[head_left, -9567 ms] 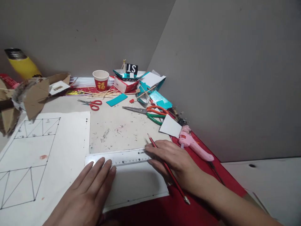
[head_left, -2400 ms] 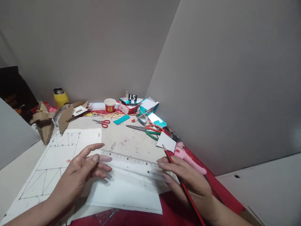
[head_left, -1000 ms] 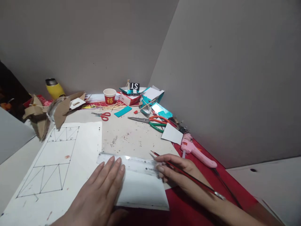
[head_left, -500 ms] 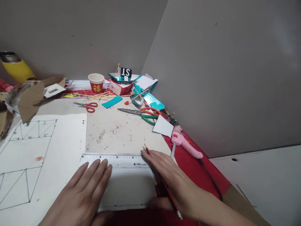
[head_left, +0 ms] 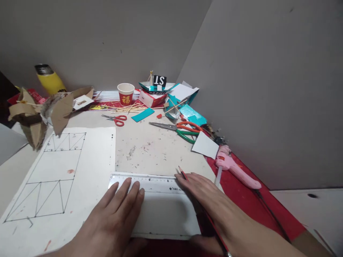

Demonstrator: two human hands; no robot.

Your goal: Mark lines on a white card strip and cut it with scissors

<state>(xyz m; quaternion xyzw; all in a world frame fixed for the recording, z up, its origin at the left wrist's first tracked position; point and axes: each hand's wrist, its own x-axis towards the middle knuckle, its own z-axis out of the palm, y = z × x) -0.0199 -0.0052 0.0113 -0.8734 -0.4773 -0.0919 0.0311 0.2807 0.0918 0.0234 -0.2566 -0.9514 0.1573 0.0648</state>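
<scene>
A clear plastic ruler [head_left: 158,186] lies across a white sheet [head_left: 163,214] near the table's front edge, close to the sheet's far edge. My left hand [head_left: 112,210] is flat, its outstretched fingertips pressing the ruler's left part; its thumb is at the sheet's near edge. My right hand [head_left: 211,203] rests at the ruler's right end. It holds a red and black pencil [head_left: 218,233] that runs back beneath the palm, the sharpened tip pointing forward beyond the ruler. My right thumb is at the sheet's near right corner.
Left lies a large paper with a truss drawing [head_left: 93,160]. Behind are red-handled scissors [head_left: 119,119], thin wooden sticks [head_left: 128,108], a paper cup [head_left: 125,93] and a teal model boat [head_left: 158,86]. Pliers with orange and green handles [head_left: 184,130] and a pink glue gun [head_left: 238,169] lie right.
The camera has turned left, so everything appears shifted rightward and more of the drawing shows. Both hands, the ruler and the pencil keep about the same places relative to each other.
</scene>
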